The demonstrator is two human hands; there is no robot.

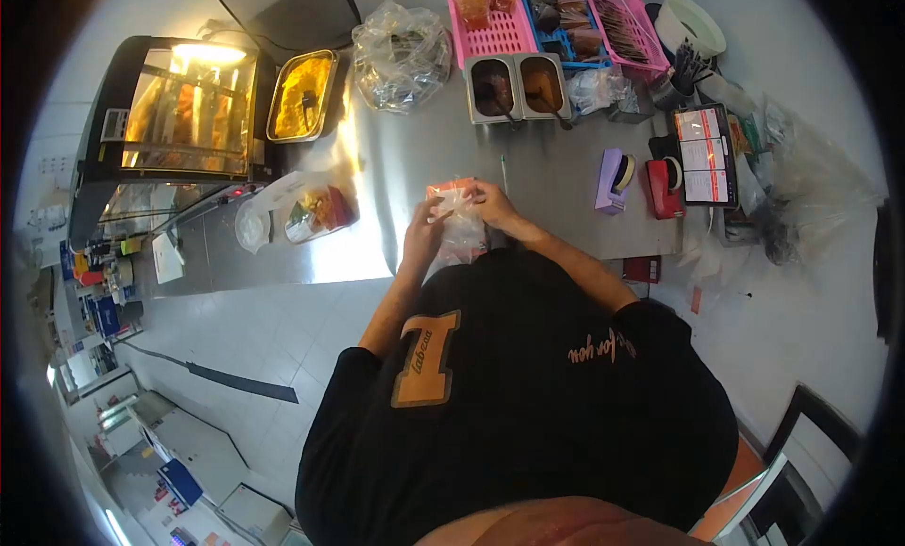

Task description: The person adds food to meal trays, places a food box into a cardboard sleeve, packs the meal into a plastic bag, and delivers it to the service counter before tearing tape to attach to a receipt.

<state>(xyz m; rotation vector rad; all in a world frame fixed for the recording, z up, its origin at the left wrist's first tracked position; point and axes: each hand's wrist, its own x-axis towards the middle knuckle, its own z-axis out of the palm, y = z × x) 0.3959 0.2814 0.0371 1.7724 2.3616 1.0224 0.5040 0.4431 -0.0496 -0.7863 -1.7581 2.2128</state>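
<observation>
A clear plastic bag (462, 233) lies on the steel counter close to my body, with an orange-red item (451, 185) showing at its far end. My left hand (426, 224) grips the bag from the left, fingers bent in. From the other side my right hand (492, 205) pinches it, fingertips near the orange-red part. Both hands almost meet over the bag. What exactly is inside is too blurred to name. A thin green-tipped pen-like stick (503, 169) lies just beyond my right hand.
A glass warming cabinet (189, 113) and a tray of yellow food (304, 94) stand left. Further back are a bundle of plastic bags (401, 56), sauce containers (517, 86) and a pink basket (490, 39). Purple (611, 180) and red tape dispensers (663, 186) and a tablet (704, 155) sit right.
</observation>
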